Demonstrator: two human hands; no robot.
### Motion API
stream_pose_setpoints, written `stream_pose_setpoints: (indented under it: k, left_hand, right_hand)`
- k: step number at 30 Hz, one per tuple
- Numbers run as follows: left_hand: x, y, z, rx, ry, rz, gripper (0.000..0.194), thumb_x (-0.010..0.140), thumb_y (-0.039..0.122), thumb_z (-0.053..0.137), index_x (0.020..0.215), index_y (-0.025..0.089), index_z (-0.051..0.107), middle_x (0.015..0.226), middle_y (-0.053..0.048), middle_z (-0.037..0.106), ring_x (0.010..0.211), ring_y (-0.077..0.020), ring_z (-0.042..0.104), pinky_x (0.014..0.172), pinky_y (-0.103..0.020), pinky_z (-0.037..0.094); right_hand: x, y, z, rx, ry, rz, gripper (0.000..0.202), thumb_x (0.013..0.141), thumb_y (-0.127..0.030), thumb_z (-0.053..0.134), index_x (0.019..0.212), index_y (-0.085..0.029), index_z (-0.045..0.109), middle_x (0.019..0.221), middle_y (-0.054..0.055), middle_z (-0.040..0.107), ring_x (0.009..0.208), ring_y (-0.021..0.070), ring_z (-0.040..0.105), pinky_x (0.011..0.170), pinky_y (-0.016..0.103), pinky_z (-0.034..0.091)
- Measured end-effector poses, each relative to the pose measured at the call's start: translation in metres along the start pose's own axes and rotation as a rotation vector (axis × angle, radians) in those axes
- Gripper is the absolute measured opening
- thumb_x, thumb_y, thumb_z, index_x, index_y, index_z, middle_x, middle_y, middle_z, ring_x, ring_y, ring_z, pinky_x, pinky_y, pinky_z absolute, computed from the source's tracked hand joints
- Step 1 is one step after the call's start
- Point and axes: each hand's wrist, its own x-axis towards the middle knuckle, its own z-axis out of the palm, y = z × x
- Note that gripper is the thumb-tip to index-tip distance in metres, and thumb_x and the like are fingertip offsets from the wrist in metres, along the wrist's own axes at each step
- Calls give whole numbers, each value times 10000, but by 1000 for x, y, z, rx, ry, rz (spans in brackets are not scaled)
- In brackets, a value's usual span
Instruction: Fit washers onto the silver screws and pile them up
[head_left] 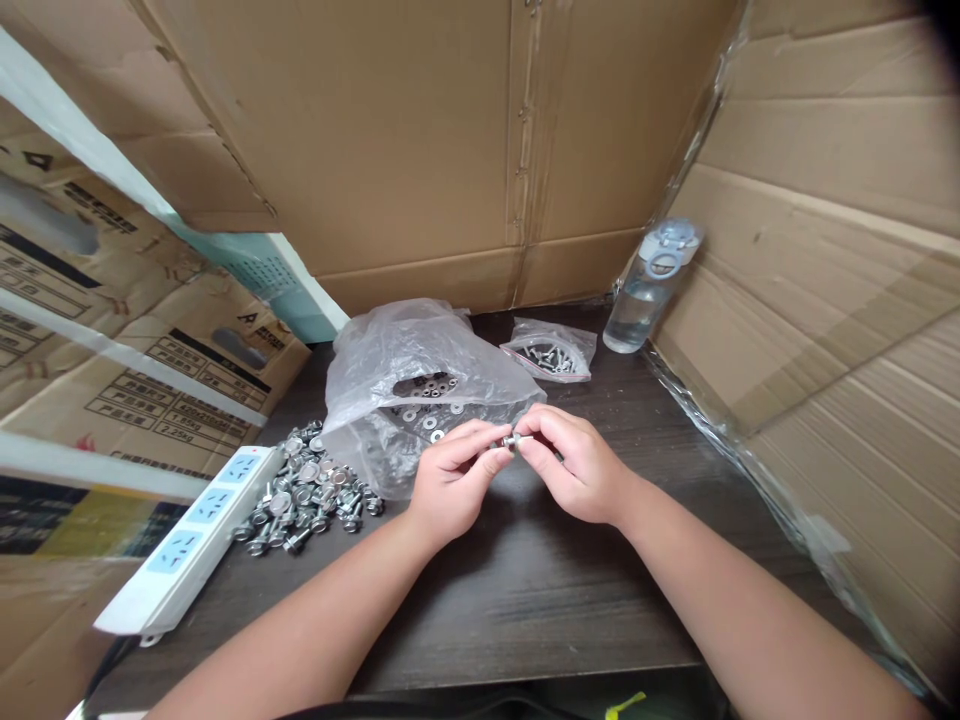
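Between the fingertips of both hands is a small metal bolt (511, 442), held above the dark table. My left hand (459, 475) pinches one end of it, and my right hand (574, 465) pinches the other, so the fingers hide much of its shape. Just behind my left hand lies a translucent plastic bag (409, 345) with washers (429, 424) and nuts showing inside. A heap of flanged bolts (307, 490) rests on the table to the left of the bag.
A white power strip (187, 530) lies left of the bolt heap. Farther back are a small zip bag of screws (553, 358) and an upright water bottle (649, 290). Cardboard walls (420, 150) enclose the dark table (525, 610) at the back and sides.
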Motion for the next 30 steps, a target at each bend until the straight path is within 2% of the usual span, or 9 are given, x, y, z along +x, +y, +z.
stream_pose_setpoints:
  k: [7, 11, 14, 17, 21, 30]
  left_hand:
    - [-1, -1, 1, 4, 9, 2, 221, 818, 163, 689, 1010, 225, 780, 836, -55, 734, 750, -104, 671, 689, -194, 553]
    - [-2, -1, 0, 47, -9, 59, 228, 818, 154, 685, 1017, 218, 776, 843, -60, 732, 752, -104, 674, 689, -194, 552]
    - [-1, 0, 1, 60, 6, 6, 193, 827, 182, 676, 988, 193, 783, 832, -70, 736, 738, -114, 674, 672, -203, 553]
    - [-1, 2, 1, 55, 34, -60, 175, 834, 204, 669, 959, 176, 788, 829, -75, 738, 738, -119, 677, 678, -206, 556]
    - [-1, 5, 2, 39, 37, -86, 170, 844, 230, 658, 938, 172, 787, 819, -76, 741, 726, -125, 676, 677, -216, 557]
    - [-4, 5, 3, 40, 54, -60, 167, 854, 224, 648, 939, 171, 780, 827, -70, 749, 742, -122, 684, 702, -215, 563]
  right_hand:
    - [-2, 3, 3, -54, 11, -21, 83, 958, -197, 471, 911, -154, 524, 836, 41, 544, 739, 117, 485, 691, 255, 402]
    - [0, 0, 6, 4, -21, 56, 235, 991, -241, 412, 786, -151, 482, 746, 24, 511, 691, 107, 461, 664, 248, 388]
    - [1, -1, 5, 31, -37, 147, 308, 1007, -287, 394, 745, -149, 478, 710, 15, 503, 664, 98, 456, 641, 240, 384]
    - [1, -2, 1, 80, -10, 190, 244, 1000, -315, 434, 861, -152, 552, 750, 17, 547, 688, 95, 495, 656, 231, 411]
    - [-1, -3, -1, 111, 4, 150, 147, 967, -285, 504, 981, -161, 582, 804, 24, 563, 674, 86, 491, 611, 214, 412]
    - [-3, -2, 6, 56, 64, 24, 75, 928, -191, 550, 971, -154, 600, 833, 43, 583, 690, 96, 515, 604, 219, 432]
